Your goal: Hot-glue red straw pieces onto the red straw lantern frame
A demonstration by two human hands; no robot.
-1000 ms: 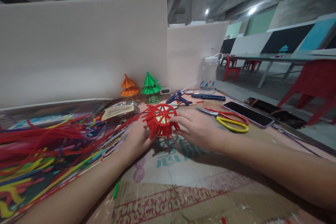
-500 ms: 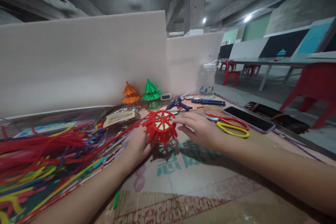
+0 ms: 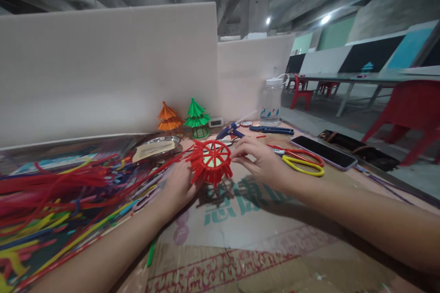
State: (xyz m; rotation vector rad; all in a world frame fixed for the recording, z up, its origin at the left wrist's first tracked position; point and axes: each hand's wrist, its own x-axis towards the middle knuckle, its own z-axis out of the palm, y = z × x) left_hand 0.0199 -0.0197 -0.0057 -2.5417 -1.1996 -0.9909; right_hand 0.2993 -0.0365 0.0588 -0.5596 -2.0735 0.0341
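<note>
A red spoked wheel with a fringe of red strips (image 3: 212,163) is held above the cardboard at the middle. My left hand (image 3: 180,185) grips it from the left, its fingertips partly hidden behind the fringe. My right hand (image 3: 259,160) is at the right rim, thumb and fingers bent toward each other; whether something small is between them is too small to tell. Behind the wheel lies a blue glue gun (image 3: 231,131). Scissors with red and yellow handles (image 3: 302,165) lie beside my right hand.
Colourful strips (image 3: 51,192) spread over the left side. A metal dish (image 3: 161,145), an orange tree (image 3: 168,118) and a green tree (image 3: 196,119) stand behind. A bottle (image 3: 270,103), blue cutter (image 3: 271,130) and phone (image 3: 323,152) are at the right.
My right hand's fingers have bent closer together at the wheel's right rim. The whole view has shifted slightly, while the wheel stays in my left hand.
</note>
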